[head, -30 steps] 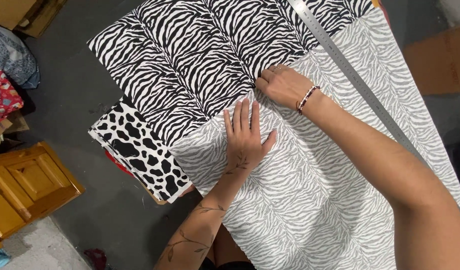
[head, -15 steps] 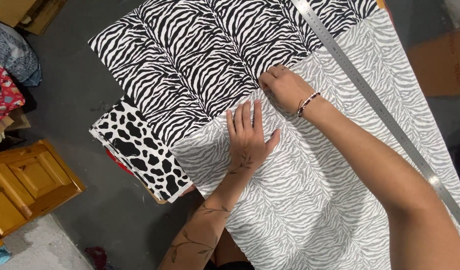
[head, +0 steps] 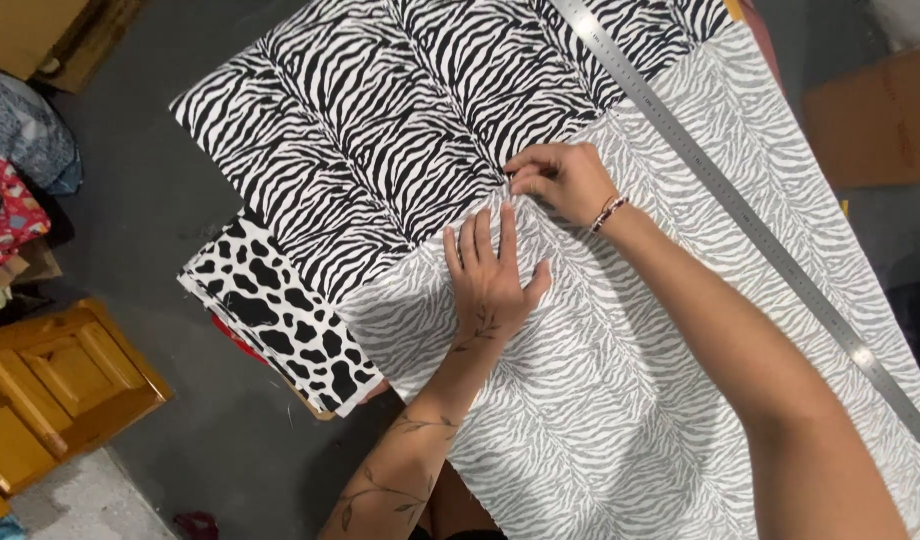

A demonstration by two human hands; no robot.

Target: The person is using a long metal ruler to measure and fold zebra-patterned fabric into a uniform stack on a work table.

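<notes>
A large zebra-print cloth [head: 400,130] is spread on a table, its near part folded over so the pale grey reverse side [head: 630,420] faces up. My left hand [head: 492,272] lies flat with fingers spread on the pale side, near the fold's edge. My right hand [head: 562,178], with a beaded bracelet on the wrist, has its fingertips pinched on the folded edge where the pale and black-striped sides meet. A long metal ruler [head: 740,205] lies diagonally across the cloth to the right of both hands.
A folded black-and-white cow-spot cloth [head: 275,310] juts out from under the left edge. A wooden cabinet door [head: 55,385] lies on the grey floor at the left, with bundled fabrics [head: 15,180] above it. Cardboard [head: 875,115] lies at the right.
My right hand has slid a little along the fold edge and now pinches it. The left hand stays flat on the pale cloth.
</notes>
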